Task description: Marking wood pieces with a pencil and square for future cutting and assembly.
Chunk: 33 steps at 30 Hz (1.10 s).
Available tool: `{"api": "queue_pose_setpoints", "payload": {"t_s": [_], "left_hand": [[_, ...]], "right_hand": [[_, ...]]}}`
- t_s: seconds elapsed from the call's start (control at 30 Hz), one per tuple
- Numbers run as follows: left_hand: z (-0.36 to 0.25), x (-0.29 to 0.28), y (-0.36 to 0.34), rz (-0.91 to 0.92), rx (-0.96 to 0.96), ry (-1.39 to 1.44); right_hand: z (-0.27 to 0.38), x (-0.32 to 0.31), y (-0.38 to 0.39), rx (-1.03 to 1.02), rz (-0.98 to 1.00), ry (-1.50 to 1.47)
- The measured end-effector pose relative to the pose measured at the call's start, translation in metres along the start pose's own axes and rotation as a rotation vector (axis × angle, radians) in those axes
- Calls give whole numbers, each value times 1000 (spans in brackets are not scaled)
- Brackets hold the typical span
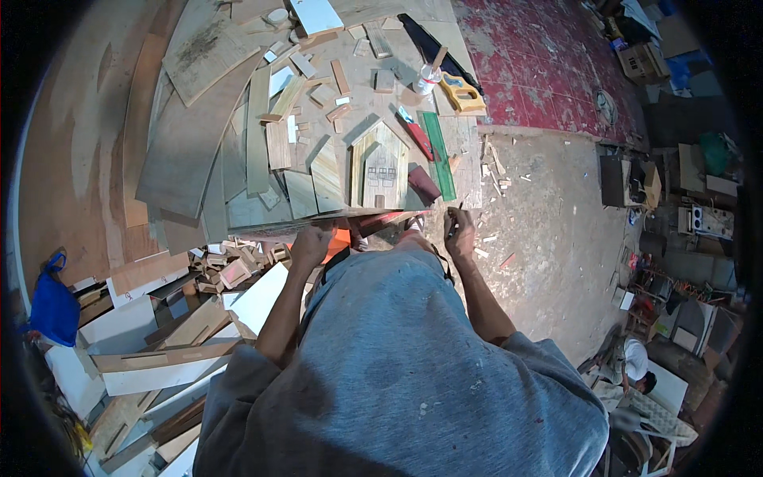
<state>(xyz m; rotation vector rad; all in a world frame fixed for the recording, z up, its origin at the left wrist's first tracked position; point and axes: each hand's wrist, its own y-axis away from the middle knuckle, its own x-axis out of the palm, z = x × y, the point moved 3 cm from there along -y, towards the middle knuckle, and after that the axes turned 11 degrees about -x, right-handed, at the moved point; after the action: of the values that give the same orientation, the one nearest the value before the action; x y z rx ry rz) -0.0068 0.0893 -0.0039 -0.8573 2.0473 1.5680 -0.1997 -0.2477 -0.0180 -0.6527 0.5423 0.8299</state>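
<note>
A small wooden house shape (377, 164) with drawn windows lies near the table's front edge (342, 212). To its right are a maroon sheet, probably sandpaper (423, 183), a green ruler (437, 156) and a red cutter (416, 131). My left hand (313, 242) is just below the edge, fingers curled; whether it holds anything is hidden. My right hand (459, 232), right of the house and just past the edge, is closed on a thin dark object, possibly a pencil.
Wood offcuts (322, 95), a handsaw (461, 91) and a white cup (426, 78) lie on the table. Stacked boards (187, 151) fill the left; scrap wood (167, 358) lies below. A red surface (528, 63) is top right. Another person (633, 359) is at lower right.
</note>
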Motion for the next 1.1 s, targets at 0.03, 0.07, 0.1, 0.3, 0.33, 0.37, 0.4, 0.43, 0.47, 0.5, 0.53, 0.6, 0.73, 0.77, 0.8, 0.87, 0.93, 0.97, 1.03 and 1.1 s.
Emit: {"api": "queue_pose_setpoints", "payload": {"t_s": [0.03, 0.07, 0.1, 0.3, 0.33, 0.37, 0.4, 0.43, 0.47, 0.5, 0.53, 0.6, 0.73, 0.77, 0.8, 0.87, 0.93, 0.97, 1.03, 1.1], "left_hand": [[-8, 2, -5, -8, -15, 3], [-14, 6, -12, -90, 16, 67], [-22, 10, -18, -172, 50, 127], [-50, 24, -21, -288, 58, 290], [-46, 30, -18, -307, 39, 301], [-34, 43, -18, -338, -20, 255], [-23, 58, -14, -363, -79, 208], [-18, 69, -5, -378, -100, 220], [-12, 81, 5, -370, -230, 180], [-4, 94, 15, -358, -358, 140], [8, 113, 26, -379, -397, 130], [26, 153, 53, -414, -473, 196], [30, 200, 100, -380, -535, 400], [24, 203, 101, -386, -551, 412], [15, 201, 97, -382, -545, 361], [-18, 185, 91, -485, -451, 430], [-49, 165, 78, -598, -376, 532], [-57, 160, 61, -598, -382, 513], [-104, 131, 42, -715, -276, 406], [-145, 97, 32, -545, -291, 396]], "right_hand": [[6, 2, 0, 0, 43, -22], [10, 3, -1, -24, 73, -45], [11, 3, -4, -46, 101, -67], [0, -4, -45, -130, 224, -157], [-2, -3, -55, -153, 252, -151], [-5, 1, -68, -178, 268, -168], [-8, 6, -80, -247, 294, -106], [-10, 10, -91, -316, 316, -43], [-14, 16, -102, -304, 368, -4], [-16, 21, -115, -322, 377, -15], [-18, 27, -127, -305, 432, 54], [-24, 40, -149, -304, 494, 114], [-33, 60, -171, -284, 708, 202], [-30, 60, -171, -301, 719, 197], [-28, 58, -170, -292, 667, 168], [-26, 49, -166, -285, 617, 145], [-27, 32, -156, -266, 580, 113], [-33, 24, -148, -274, 587, 117], [-55, 4, -126, -301, 532, 28], [-68, -24, -106, -275, 539, 41]]}}
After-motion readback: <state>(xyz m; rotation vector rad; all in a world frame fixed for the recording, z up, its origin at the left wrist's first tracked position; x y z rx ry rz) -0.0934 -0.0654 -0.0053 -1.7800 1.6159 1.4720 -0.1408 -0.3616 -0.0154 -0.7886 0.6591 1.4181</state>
